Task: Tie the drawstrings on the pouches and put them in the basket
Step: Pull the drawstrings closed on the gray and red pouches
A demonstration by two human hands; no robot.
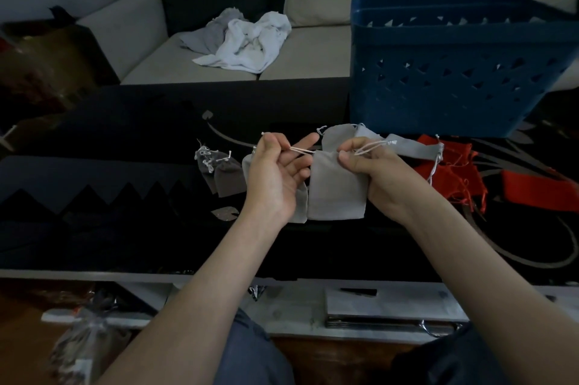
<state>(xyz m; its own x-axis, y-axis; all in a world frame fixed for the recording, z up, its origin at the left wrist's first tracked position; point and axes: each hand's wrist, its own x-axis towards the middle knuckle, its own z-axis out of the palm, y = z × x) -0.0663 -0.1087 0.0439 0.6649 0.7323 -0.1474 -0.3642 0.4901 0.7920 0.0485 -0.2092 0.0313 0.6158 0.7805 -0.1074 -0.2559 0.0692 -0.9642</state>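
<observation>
Head view: both forearms reach fwd over the near edge of the dark tabletop (125, 140), wrists raised, hands facing each other above its middle. The left hand (275, 171) is palm toward the camera, thumb and forefinger pinching a white drawstring (302, 150) w/ the other fingers loosely spread. The right hand (372, 171) is turned palm-left, its thumb and forefinger nipping the drawstring's loops on the other side. A grey pouch (336, 190) hangs btwn the hands, mouth up; can't tell if its bottom rests on the tabletop. More grey pouches (407, 145) lie just behind the right hand, small brown pouches (224, 174) left of the left hand, red pouches (454, 165) toward the right edge. The blue basket (438, 87) stands at the far right corner.
</observation>
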